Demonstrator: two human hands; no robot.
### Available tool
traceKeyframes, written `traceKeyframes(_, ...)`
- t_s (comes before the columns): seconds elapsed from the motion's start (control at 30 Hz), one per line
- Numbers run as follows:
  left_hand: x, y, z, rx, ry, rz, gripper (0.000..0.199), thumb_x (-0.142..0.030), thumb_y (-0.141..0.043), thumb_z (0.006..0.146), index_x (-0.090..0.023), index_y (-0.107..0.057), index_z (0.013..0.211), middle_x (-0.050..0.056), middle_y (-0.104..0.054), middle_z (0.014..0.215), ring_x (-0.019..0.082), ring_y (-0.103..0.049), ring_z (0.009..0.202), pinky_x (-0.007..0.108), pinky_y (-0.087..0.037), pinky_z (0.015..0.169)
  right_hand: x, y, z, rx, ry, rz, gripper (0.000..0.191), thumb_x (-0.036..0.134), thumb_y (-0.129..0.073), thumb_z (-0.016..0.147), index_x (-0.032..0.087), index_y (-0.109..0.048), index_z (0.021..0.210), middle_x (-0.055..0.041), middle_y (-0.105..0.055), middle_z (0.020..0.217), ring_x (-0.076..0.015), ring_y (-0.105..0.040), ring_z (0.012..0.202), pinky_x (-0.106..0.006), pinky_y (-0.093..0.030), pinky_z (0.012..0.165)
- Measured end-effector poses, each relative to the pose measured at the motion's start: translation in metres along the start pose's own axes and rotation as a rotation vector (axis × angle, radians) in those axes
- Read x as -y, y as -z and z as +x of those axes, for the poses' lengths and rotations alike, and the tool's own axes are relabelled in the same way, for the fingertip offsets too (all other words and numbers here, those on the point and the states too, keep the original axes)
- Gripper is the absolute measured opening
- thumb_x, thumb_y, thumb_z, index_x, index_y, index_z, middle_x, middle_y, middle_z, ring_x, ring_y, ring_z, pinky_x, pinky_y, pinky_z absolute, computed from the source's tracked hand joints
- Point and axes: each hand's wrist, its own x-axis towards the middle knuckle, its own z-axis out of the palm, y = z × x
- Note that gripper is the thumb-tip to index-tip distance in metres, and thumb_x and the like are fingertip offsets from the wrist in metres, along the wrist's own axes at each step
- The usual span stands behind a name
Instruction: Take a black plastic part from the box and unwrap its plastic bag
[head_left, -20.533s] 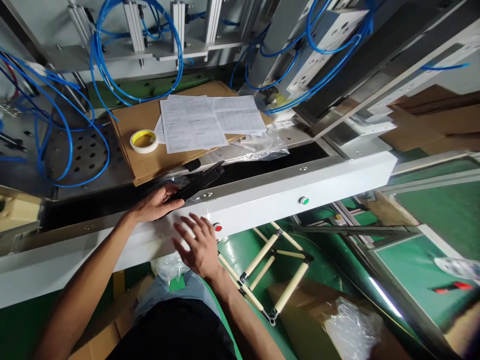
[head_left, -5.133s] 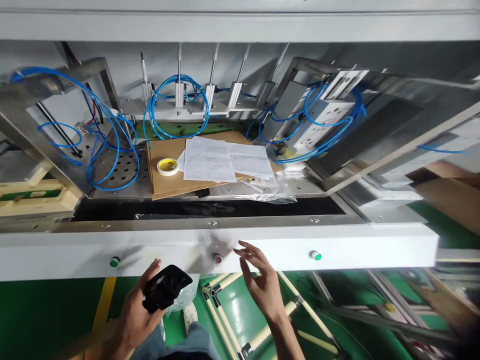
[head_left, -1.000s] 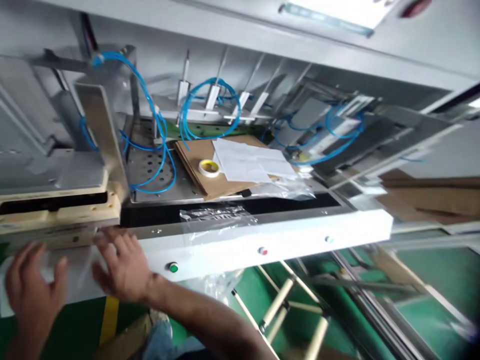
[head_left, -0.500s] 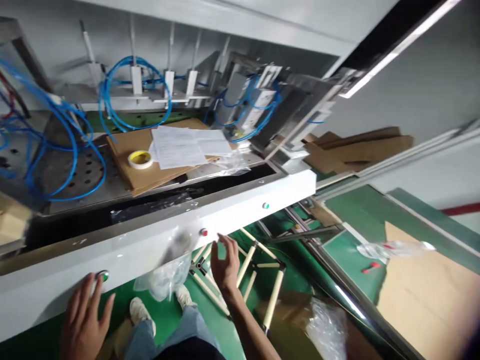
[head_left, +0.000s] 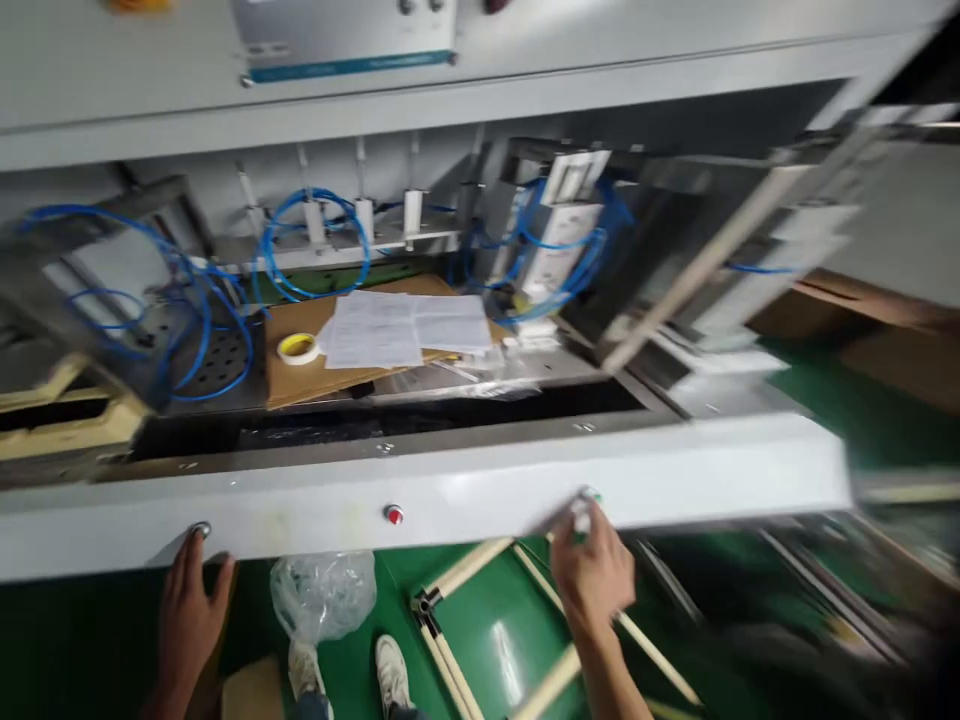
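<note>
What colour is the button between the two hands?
The button is red, clearest in the head view.

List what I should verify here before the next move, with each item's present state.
1. Left hand at left button: ok.
2. Right hand at right button: ok, though blurred.
3. Those two buttons pressed in: cannot tell; fingers and blur hide it.
4. Red button clear of both hands: ok.
5. Dark slot free of plastic: not ok, clear film lies in its left part.
6. Tape roll resting on cardboard: ok.
</note>
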Motion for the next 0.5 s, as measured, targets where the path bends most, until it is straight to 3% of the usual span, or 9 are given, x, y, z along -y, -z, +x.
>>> traceKeyframes(0.07, -0.009, -0.003, 0.006, -0.009, 0.055, 0.030, 0.073, -0.050, -0.054, 0.104, -0.018, -0.031, 0.167, 0.025, -0.060, 0.151, 0.042, -0.061, 0.137, 0.058, -0.057, 0.109, -0.017, -0.016, 0.005, -0.090, 0.125, -0.039, 0.065, 0.053, -0.046, 0.097, 0.003, -0.070, 0.131, -0.0301, -0.074, 0.112, -0.0416, -0.069, 0.105, -0.055, -0.051, 0.088)
traceKeyframes(0.23, -0.018, 0.001, 0.015, -0.024, 0.113, 0.091, 0.065, -0.048, -0.050, 0.106, -0.015, -0.040, 0.161, 0.025, -0.060, 0.152, 0.041, -0.060, 0.139, 0.056, -0.055, 0.110, -0.043, -0.049, 0.021, -0.192, 0.230, -0.080, 0.065, 0.056, -0.050, 0.095, 0.002, -0.079, 0.119, -0.0340, -0.071, 0.092, -0.0435, -0.069, 0.086, -0.057, -0.043, 0.068)
traceKeyframes(0.37, -0.020, 0.007, 0.019, 0.016, 0.194, 0.048, 0.061, -0.050, -0.049, 0.106, -0.013, -0.050, 0.154, 0.025, -0.056, 0.157, 0.040, -0.056, 0.144, 0.057, -0.050, 0.117, -0.035, -0.042, 0.020, -0.240, 0.335, -0.070, 0.056, 0.048, -0.052, 0.094, 0.007, -0.078, 0.123, -0.0289, -0.071, 0.089, -0.0409, -0.065, 0.079, -0.055, -0.042, 0.064)
traceKeyframes(0.5, -0.019, 0.006, 0.011, 0.088, 0.288, -0.107, 0.068, -0.053, -0.048, 0.105, -0.014, -0.041, 0.161, 0.024, -0.051, 0.162, 0.036, -0.049, 0.151, 0.055, -0.044, 0.124, -0.018, -0.035, 0.004, -0.320, 0.421, -0.004, 0.054, 0.039, -0.053, 0.093, 0.011, -0.069, 0.136, -0.0247, -0.071, 0.095, -0.0418, -0.064, 0.083, -0.054, -0.045, 0.067)
